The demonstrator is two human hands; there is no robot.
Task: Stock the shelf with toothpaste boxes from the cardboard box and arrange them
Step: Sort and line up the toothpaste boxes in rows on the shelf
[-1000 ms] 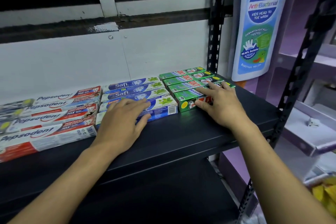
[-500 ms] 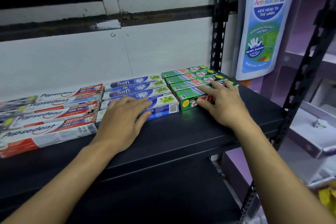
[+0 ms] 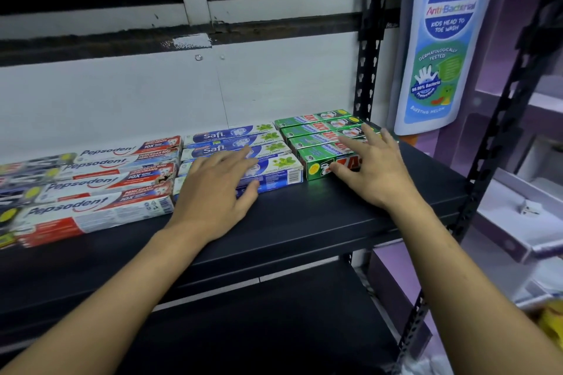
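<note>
My left grip [image 3: 213,192] lies flat on the Safi boxes [image 3: 219,134], fingers straight and close together over the front ones. The thumb rests against the front box's long side. My right grip [image 3: 376,173] is spread over the green boxes [image 3: 316,119], which sit just right of the Safi boxes. Its fingertips are on their tops and its thumb touches the front face of the nearest one (red lettering, partly hidden by my fingers). Neither grip pinches anything. The green boxes are four rows deep. Just left of the Safi boxes lie the Pepsodent boxes [image 3: 100,179]. All boxes lie flat on the black shelf [image 3: 320,222]. Both wrists are over the shelf strip in front of the Safi boxes. Further right of the Safi boxes, past the black upright [image 3: 368,39], hangs a bottle-shaped wash sign [image 3: 441,39].
</note>
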